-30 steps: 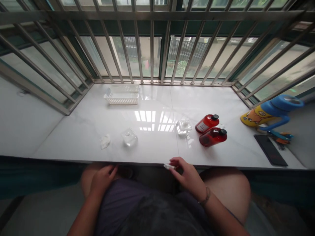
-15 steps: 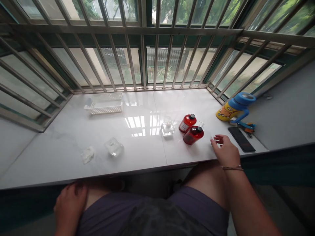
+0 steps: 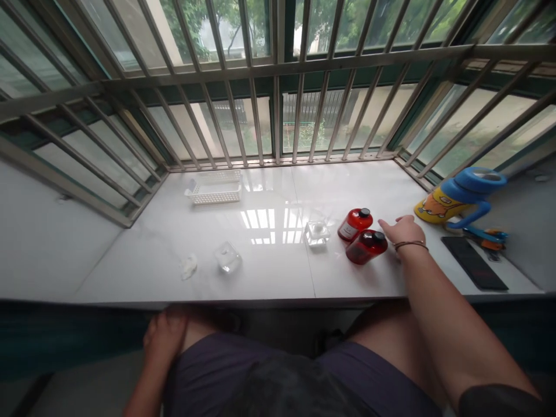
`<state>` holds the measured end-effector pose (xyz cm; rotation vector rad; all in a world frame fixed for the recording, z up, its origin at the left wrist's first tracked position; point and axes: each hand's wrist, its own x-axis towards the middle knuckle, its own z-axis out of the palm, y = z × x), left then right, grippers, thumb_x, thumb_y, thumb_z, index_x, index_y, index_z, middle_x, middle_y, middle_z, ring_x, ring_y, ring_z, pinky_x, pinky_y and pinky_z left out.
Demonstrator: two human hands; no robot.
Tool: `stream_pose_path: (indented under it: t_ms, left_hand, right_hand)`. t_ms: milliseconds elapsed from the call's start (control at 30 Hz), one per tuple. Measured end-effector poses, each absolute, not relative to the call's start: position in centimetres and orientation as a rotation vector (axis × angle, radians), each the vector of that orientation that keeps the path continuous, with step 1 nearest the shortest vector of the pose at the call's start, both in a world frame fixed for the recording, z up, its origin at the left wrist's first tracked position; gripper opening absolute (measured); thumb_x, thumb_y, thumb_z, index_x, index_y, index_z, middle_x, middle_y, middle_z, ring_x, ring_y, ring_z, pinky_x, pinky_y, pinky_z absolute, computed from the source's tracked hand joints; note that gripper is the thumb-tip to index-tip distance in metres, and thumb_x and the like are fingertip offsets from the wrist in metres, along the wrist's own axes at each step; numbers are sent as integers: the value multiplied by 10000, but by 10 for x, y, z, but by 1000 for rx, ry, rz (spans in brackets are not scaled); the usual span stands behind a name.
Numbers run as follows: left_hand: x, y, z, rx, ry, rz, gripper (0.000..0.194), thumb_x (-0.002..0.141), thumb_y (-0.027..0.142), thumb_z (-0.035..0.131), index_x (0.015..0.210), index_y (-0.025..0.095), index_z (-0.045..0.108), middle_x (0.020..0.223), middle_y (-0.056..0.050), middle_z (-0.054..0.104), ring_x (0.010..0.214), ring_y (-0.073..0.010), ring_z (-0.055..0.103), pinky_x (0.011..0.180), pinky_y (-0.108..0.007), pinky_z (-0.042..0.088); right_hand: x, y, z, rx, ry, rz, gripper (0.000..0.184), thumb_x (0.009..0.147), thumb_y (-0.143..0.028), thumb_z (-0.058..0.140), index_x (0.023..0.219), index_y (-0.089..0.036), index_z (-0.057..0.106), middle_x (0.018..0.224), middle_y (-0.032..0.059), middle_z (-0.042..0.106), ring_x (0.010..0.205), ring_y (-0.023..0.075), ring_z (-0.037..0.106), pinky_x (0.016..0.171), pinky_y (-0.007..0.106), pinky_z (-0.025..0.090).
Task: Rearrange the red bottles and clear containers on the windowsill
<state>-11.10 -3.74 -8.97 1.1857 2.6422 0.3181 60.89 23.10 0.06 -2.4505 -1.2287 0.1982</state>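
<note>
My right hand [image 3: 403, 230] is over the white counter, just right of two red bottles. Its thumb stands apart from the fingers, which are partly hidden behind the hand; nothing shows in its grasp. The nearer red bottle [image 3: 367, 247] and the farther, labelled red bottle [image 3: 355, 225] have black caps and stand close together. Left of them is a square clear glass bottle [image 3: 317, 234]. My left hand [image 3: 165, 336] lies on my left thigh below the counter edge, fingers stretched out and holding nothing.
A clear glass container [image 3: 228, 258] and a crumpled white tissue [image 3: 189, 266] lie at left on the counter [image 3: 269, 278]. A white perforated basket [image 3: 216, 194] stands near the barred window. At right are a blue-yellow flask [image 3: 456, 197], keys [image 3: 493, 238] and a black phone [image 3: 473, 262].
My right hand has moved farther across the counter, closer to the red bottles and away from the phone. My left hand stays on my thigh. The whole view has shifted.
</note>
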Motion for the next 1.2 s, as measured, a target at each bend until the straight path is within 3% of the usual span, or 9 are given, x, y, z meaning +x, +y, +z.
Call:
stream_pose_path:
  t_ms: [167, 300, 433, 533, 600, 733, 933, 1067, 1200]
  left_hand:
    - [-78, -49, -56, 1107, 2619, 818, 522, 910, 615, 540, 1204, 212, 692, 1233, -133, 750, 1166, -357, 720, 1071, -497, 559]
    - [-28, -22, -26, 1484, 2471, 1065, 434, 941, 581, 609, 1197, 240, 693, 1271, -98, 735, 1237, -325, 687, 1150, -475, 516]
    - [10, 30, -9, 1706, 2246, 1177, 544, 931, 529, 689, 1375, 227, 604, 1419, -123, 667, 1371, -326, 618, 1226, -495, 465]
    - [24, 67, -7, 1723, 2190, 1112, 762, 841, 540, 792, 1468, 196, 531, 1528, -167, 588, 1460, -367, 539, 1263, -533, 425]
    - [29, 87, -7, 1698, 2194, 1053, 841, 794, 534, 832, 1486, 178, 514, 1540, -185, 570, 1470, -387, 523, 1265, -548, 418]
    - [31, 107, -9, 1620, 2232, 1016, 746, 792, 508, 824, 1418, 190, 573, 1420, -160, 642, 1349, -369, 614, 1185, -531, 490]
    - [43, 101, 2, 1527, 2224, 1043, 737, 718, 519, 905, 1345, 260, 615, 1342, -90, 706, 1149, -324, 700, 1053, -487, 569]
    - [73, 84, 10, 1557, 2046, 1041, 741, 718, 500, 925, 1352, 282, 610, 1392, -69, 699, 1197, -310, 704, 1074, -465, 568]
    - [109, 68, 14, 1628, 1861, 1022, 760, 696, 423, 957, 1355, 280, 606, 1396, -62, 701, 1274, -307, 690, 1130, -453, 543]
  right_hand:
    - [601, 231, 0, -2415, -1050, 318, 419, 763, -421, 854, 1018, -188, 619, 959, 246, 728, 942, 369, 706, 794, 469, 448]
    - [599, 216, 11, -2270, -888, 187, 384, 801, -393, 841, 1028, -254, 564, 953, 179, 734, 890, 323, 703, 803, 480, 461]
    - [598, 186, 31, -1809, -766, -106, 447, 809, -323, 861, 1116, -282, 538, 1106, 186, 728, 870, 290, 713, 762, 451, 517]
    - [588, 150, 45, -1488, -839, -152, 494, 744, -304, 936, 1090, -285, 583, 1060, 151, 710, 830, 278, 700, 763, 451, 535]
    - [573, 121, 50, -1375, -910, -81, 499, 743, -318, 957, 1099, -275, 609, 1035, 124, 693, 800, 240, 686, 790, 442, 548]
    - [521, 68, 44, -1207, -1054, 141, 509, 747, -383, 953, 1110, -239, 626, 1029, 71, 691, 888, 229, 719, 874, 466, 604]
    - [425, 23, 20, -1108, -1192, 566, 338, 887, -252, 837, 1139, -240, 613, 1212, 95, 711, 1080, 226, 754, 930, 424, 653]
    - [377, 24, 26, -1008, -1173, 803, 311, 967, -257, 768, 1228, -269, 599, 1180, 81, 747, 1012, 200, 772, 907, 404, 670]
    - [346, 39, 43, -903, -1184, 878, 343, 981, -280, 761, 1265, -289, 569, 1241, 91, 736, 1127, 233, 757, 989, 460, 651]
